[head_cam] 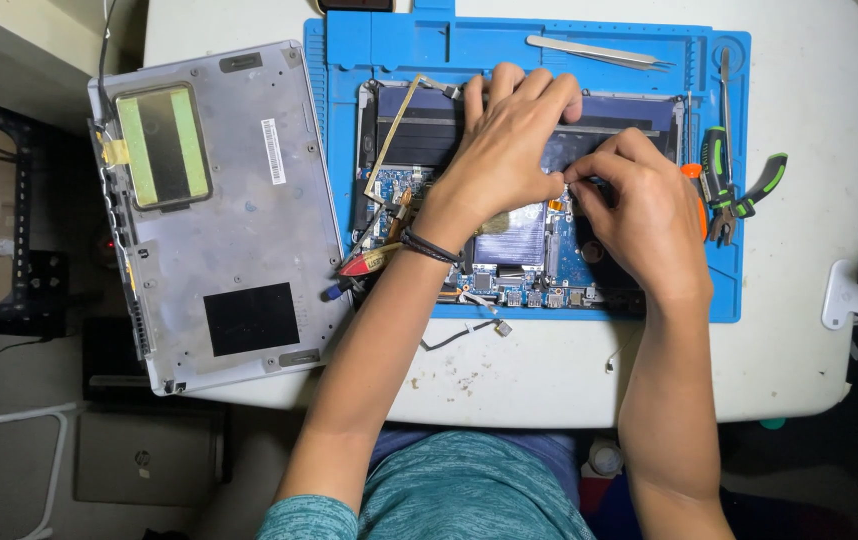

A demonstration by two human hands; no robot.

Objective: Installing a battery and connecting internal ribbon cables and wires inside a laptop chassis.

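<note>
Both of your hands are down inside the opened laptop chassis (pixel 419 215), which lies flat on the blue repair mat (pixel 389 45) on the white table (pixel 549 370). Your left hand (pixel 504 150) presses its fingers spread over the dark upper section, closed on nothing. Your right hand (pixel 639 205) has thumb and forefinger pinched together at a small part near the board's middle; what they grip is too small to tell.

Judging by its looks, the exposed circuit board (pixel 524 285) is thin, stiff and fragile, with loose cables beside it, so hold the chassis by its outer frame edges, never by the board or ribbons. Its long axis runs left to right across the mat, port edge toward you.

Well apart lie the detached grey bottom cover (pixel 249 190), tweezers (pixel 599 52) and green-handled pliers (pixel 734 190).
</note>
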